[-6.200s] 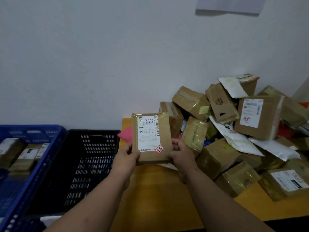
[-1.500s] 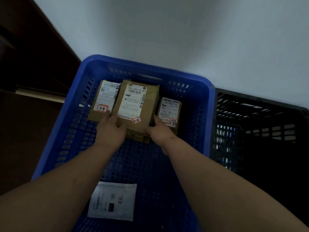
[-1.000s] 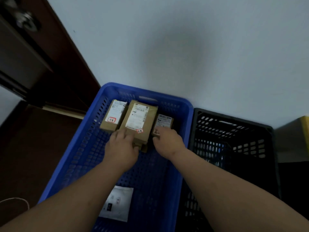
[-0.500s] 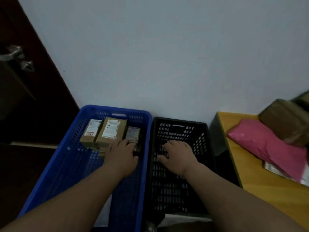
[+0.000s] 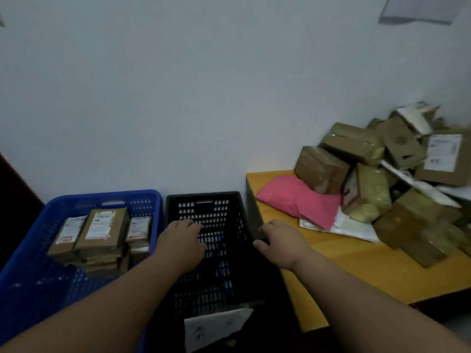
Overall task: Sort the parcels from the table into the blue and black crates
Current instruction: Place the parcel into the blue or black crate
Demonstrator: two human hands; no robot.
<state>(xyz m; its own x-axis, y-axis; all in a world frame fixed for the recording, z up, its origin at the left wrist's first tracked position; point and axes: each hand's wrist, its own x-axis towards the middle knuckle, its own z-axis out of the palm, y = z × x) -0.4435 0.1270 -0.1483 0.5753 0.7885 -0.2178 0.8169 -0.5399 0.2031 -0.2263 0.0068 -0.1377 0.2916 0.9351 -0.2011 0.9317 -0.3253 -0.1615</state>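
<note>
1. Nearest the camera, a white paper parcel (image 5: 216,327) lies at the near end of the black crate (image 5: 204,196).
2. Both bare forearms reach forward from the lower edge of the view.
3. The left hand (image 5: 182,242) hangs over the black crate, fingers relaxed and slightly bent, holding nothing.
4. The right hand (image 5: 280,242) is above the crate's right edge, just beside the wooden table (image 5: 356,271); its fingers are loosely extended and it has hold of nothing.
5. The blue crate (image 5: 107,196) stands touching the black crate on its left.
6. Stacked brown parcels (image 5: 102,233) sit toward the blue crate's far end, three labelled ones side by side on top.
7. On the table to the right, a pink soft parcel (image 5: 295,198) lies near the far left corner, over white flat envelopes (image 5: 349,228).
8. Farther right, a heap of brown cardboard boxes (image 5: 397,179) is piled against the white wall (image 5: 178,98), some tilted, some with white labels.
9. High on the wall at the far right hangs a pale sheet (image 5: 418,8).
</note>
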